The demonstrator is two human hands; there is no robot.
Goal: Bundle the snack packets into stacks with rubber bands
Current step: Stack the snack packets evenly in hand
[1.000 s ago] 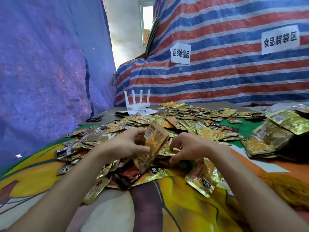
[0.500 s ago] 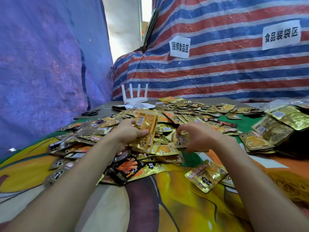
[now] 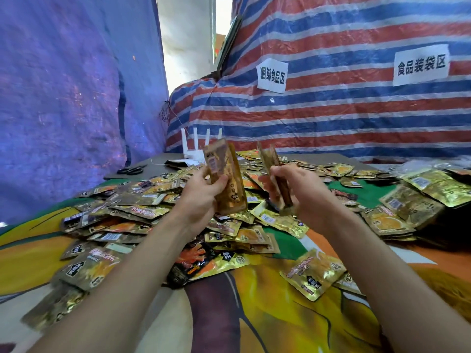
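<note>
Head view: left hand [image 3: 201,200] grips an upright packet stack [image 3: 225,179], right hand [image 3: 299,192] pinches a second handful [image 3: 270,159] above the desk's [image 3: 254,317] loose pile [image 3: 142,212]; neither looks banded, most packets still to do.

left hand [image 3: 201,200] gripping upright gold packets [image 3: 226,182], right hand [image 3: 305,192] gripping brown packets [image 3: 272,161], loose pile [image 3: 142,212] beneath

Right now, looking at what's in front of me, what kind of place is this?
Probably a makeshift snack-packing workstation. Striped tarp walls it in, paper zone signs are stuck on it, and loose snack packets are heaped across the table; the left hand and right hand each hold a few.
</note>
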